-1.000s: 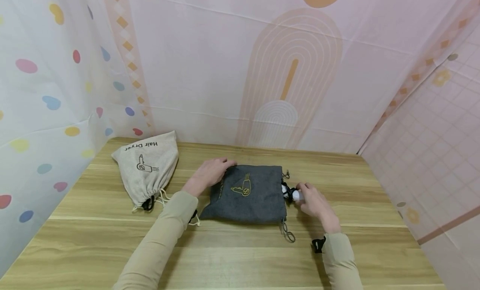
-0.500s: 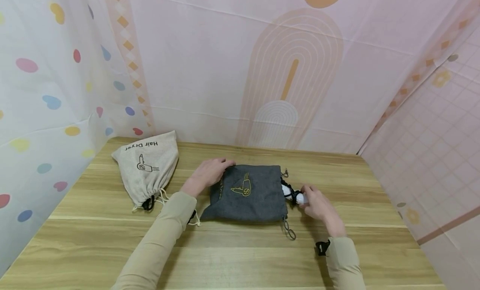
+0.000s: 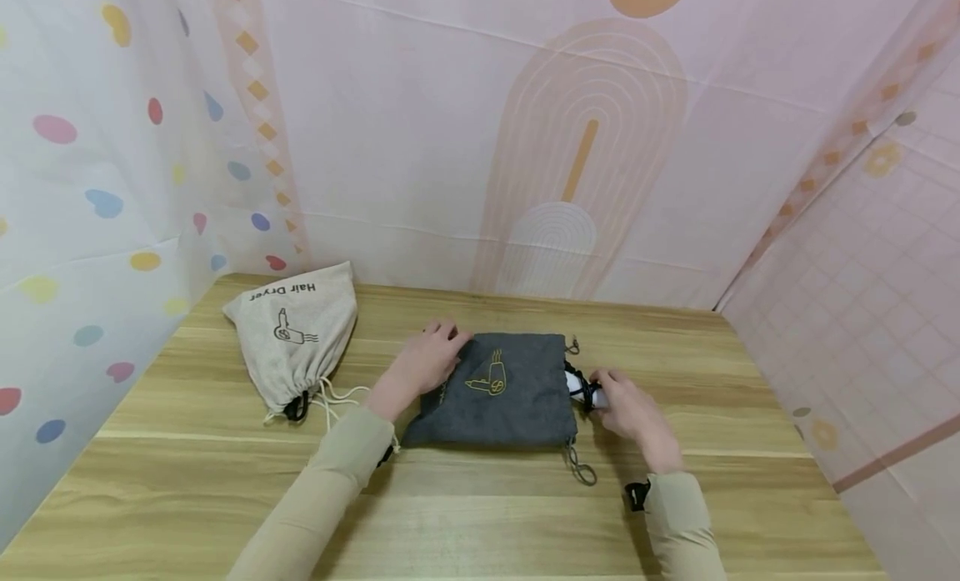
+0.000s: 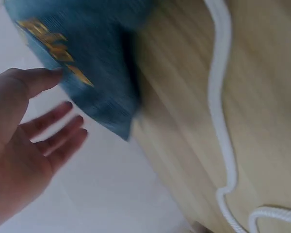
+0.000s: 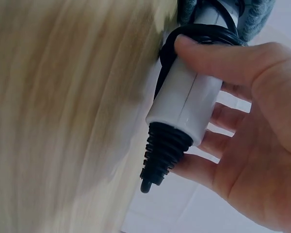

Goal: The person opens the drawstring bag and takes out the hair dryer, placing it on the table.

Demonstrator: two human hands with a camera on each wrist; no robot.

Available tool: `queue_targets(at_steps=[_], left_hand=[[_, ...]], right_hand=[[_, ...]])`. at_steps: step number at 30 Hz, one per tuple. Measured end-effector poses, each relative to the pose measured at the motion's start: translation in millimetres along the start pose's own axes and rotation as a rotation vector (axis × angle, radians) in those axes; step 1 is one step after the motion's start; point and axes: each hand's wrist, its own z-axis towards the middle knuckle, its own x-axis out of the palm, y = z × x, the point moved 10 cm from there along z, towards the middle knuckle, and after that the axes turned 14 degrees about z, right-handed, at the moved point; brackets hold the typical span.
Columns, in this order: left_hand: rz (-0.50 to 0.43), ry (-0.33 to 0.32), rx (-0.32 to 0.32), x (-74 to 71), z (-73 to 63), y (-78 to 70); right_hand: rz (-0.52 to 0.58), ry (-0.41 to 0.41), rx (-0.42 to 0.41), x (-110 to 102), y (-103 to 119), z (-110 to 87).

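A dark grey drawstring bag [image 3: 517, 410] with a yellow hair dryer print lies mid-table, its mouth facing right. From that mouth sticks the white handle of a hair dryer [image 5: 184, 97], wound with black cord and ending in a ribbed black sleeve; the rest is hidden inside the bag. My right hand [image 3: 633, 410] grips this handle between thumb and fingers. At the bag's far left corner is my left hand [image 3: 427, 360]. In the left wrist view its thumb is at the cloth's edge, and its loosely bent fingers are spread apart with nothing between them.
A beige drawstring bag [image 3: 300, 339] printed "Hair Dryer" lies at the back left of the wooden table [image 3: 480, 523]. Its white cord [image 4: 218, 87] trails toward my left forearm. Printed curtains [image 3: 405, 147] stand behind and on both sides.
The handle came a little further out to the right, and my right hand has since shifted slightly back left. My left hand has moved a little to the right, and the bag has slid slightly right.
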Motion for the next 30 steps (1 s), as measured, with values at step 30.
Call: queue_targets(at_steps=[30], left_hand=[[-0.222,0.425,-0.068,40.1,-46.8,-54.5]], right_hand=[[-0.031,-0.045,-0.084,-1,3,-3.0]])
